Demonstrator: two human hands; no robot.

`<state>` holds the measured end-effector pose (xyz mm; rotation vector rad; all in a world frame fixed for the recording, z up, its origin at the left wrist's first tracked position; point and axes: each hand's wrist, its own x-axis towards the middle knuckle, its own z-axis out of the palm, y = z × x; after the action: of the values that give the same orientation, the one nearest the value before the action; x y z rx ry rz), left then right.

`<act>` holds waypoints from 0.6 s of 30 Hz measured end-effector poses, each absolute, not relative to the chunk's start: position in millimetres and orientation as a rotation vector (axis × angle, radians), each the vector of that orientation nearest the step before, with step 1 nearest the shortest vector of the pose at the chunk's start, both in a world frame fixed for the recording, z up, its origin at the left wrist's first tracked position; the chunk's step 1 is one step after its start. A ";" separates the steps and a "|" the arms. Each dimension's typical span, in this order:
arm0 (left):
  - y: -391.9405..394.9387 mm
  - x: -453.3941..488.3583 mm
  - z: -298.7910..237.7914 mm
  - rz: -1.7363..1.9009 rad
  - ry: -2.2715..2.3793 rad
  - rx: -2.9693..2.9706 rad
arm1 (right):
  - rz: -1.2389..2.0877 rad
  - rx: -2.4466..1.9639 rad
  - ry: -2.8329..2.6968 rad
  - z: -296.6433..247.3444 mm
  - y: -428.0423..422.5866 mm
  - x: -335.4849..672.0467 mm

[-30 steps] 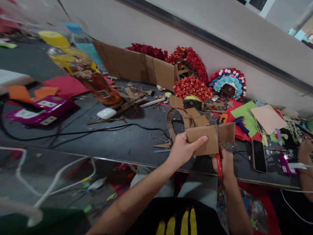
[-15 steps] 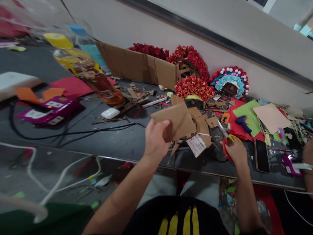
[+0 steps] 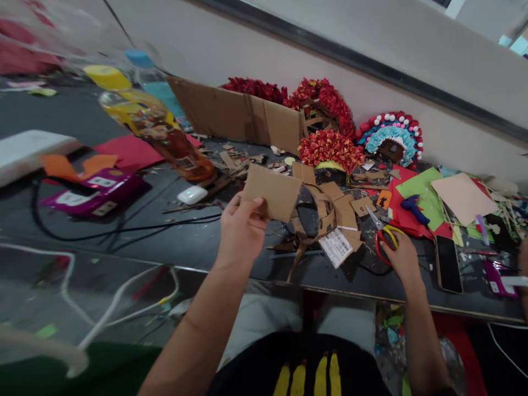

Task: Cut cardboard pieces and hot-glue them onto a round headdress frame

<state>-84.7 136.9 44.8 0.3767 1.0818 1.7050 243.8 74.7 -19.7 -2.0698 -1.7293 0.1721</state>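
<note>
Between thumb and fingers, my left hand (image 3: pixel 244 225) pinches a flat piece of cardboard (image 3: pixel 272 192) above the dark table. My right hand (image 3: pixel 401 254) grips a pair of scissors (image 3: pixel 388 237) with red and yellow handles, its blades apart and pointing away from me. Between the two hands lie a bent cardboard frame (image 3: pixel 326 215), cut cardboard scraps (image 3: pixel 345 210) and a piece with a white barcode label (image 3: pixel 335 246). A phone (image 3: pixel 448 265) rests right of the scissors, and a blue glue gun (image 3: pixel 414 209) lies beyond them.
A bottle of brown drink (image 3: pixel 165 132) and a purple power strip (image 3: pixel 97 192) with a black cable stand at left. Red-flowered arches (image 3: pixel 330 148) and a blue-and-red arch (image 3: pixel 391 137) line the wall. Another person's arm (image 3: pixel 523 258) shows at the right edge.
My left hand has moved left with the cardboard piece and turned it flatter toward me, uncovering the bent cardboard frame. My right hand keeps the scissors in nearly the same place.
</note>
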 end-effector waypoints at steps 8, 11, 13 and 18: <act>147.2 -134.3 -2.9 1.760 1.507 0.818 | -0.005 -2.202 -1.683 -10.2 62.5 249.1; 153.9 -137.2 -5.6 1.740 1.781 1.392 | -0.054 -2.144 -1.843 10.0 82.1 236.3; 163.8 -127.4 2.1 1.615 1.760 1.768 | -0.044 -2.096 -1.924 22.9 109.8 222.1; 203.2 -92.5 21.4 1.108 1.436 2.284 | 0.193 -2.234 -2.252 35.2 191.4 194.6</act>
<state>-92.5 203.2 21.4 2.2837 1.4358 1.1079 194.6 191.4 35.2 -2.2335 -2.2517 0.1928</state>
